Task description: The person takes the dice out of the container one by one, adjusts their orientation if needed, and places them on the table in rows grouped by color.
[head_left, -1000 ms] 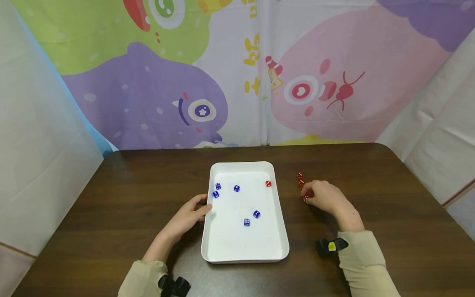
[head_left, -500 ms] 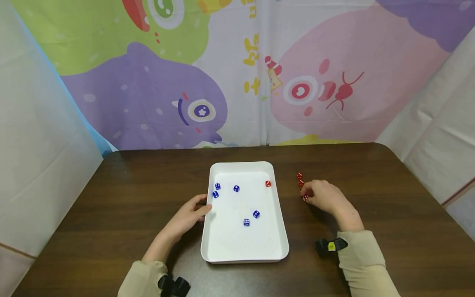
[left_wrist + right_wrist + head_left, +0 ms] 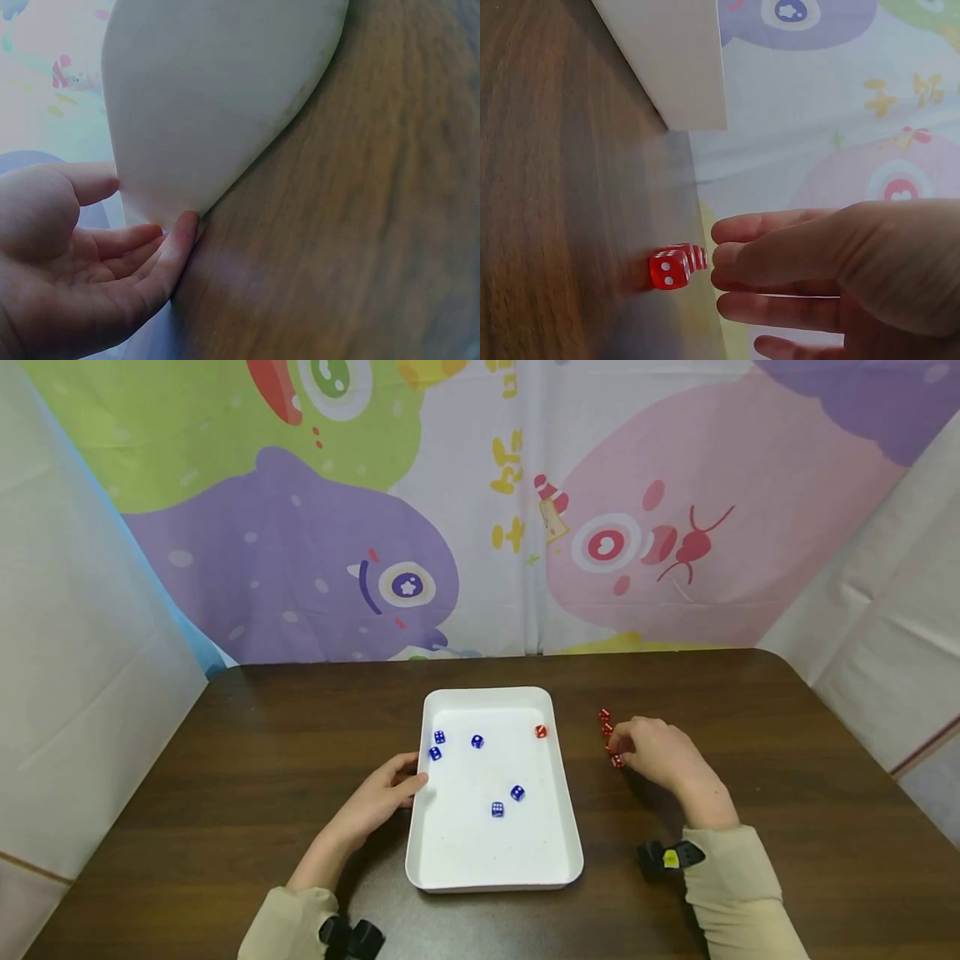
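Brown table (image 3: 225, 760), cartoon backdrop (image 3: 480, 510) — left fingers (image 3: 178, 244) grip the tray (image 3: 491, 852), right fingers (image 3: 780, 309) loose beside red dice (image 3: 669, 271).

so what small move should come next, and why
I'd probably have the right hand reach for the lone red die in the white tray: only blue dice share it, while the other red dice in view already line up on the table.

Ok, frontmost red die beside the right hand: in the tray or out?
Out: the red die sits on the dark tabletop, to the right of the white tray.
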A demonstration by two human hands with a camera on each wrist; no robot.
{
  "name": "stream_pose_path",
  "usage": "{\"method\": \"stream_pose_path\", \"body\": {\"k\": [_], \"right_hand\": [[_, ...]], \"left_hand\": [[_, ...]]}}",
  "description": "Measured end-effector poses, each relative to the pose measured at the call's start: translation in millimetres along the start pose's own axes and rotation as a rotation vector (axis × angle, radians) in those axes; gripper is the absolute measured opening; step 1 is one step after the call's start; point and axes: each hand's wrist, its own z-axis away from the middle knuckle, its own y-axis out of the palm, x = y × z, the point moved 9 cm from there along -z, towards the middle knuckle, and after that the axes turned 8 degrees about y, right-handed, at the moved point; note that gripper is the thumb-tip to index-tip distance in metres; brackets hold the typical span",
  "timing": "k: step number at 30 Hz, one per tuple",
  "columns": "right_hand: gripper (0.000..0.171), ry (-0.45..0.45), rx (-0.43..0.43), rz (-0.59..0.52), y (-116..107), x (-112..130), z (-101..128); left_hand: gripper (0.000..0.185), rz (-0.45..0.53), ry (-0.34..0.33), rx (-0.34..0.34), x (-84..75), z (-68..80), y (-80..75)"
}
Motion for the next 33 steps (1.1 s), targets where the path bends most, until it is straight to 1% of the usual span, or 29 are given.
{"method": "stream_pose_path", "body": {"k": [10,17,21,25,28,31,33], "right_hand": [[0.009,-0.056,-0.094,-0.025,-5,15,-3],[0.008,-0.119,-0.167,-0.021,-8,40,-12],[0.008,-0.173,-0.263,-0.028,-12,56,-16],[0.009,-0.197,-0.356,-0.043,-14,69,-17],[0.01,-0.186,-0.355,-0.043,-10,75,-20],[0.01,-0.196,-0.327,-0.002,-2,83,-26],[0.01,-0.219,-0.312,0.033,3,89,-28]], "left_hand": [[0.05,0.007,0.022,0.015,-4.0,1.8,-0.6],[0.05,0.017,0.025,0.011,-5.4,2.7,-0.5],[0.05,0.016,0.024,0.011,-5.4,2.7,0.2],[0.049,0.015,0.026,0.009,-4.4,2.3,0.2],[0.048,0.02,0.028,0.009,-3.4,1.5,0.4],[0.048,0.024,0.028,0.008,-3.2,0.9,0.2],[0.049,0.023,0.027,0.007,-3.2,0.9,-0.6]]}}
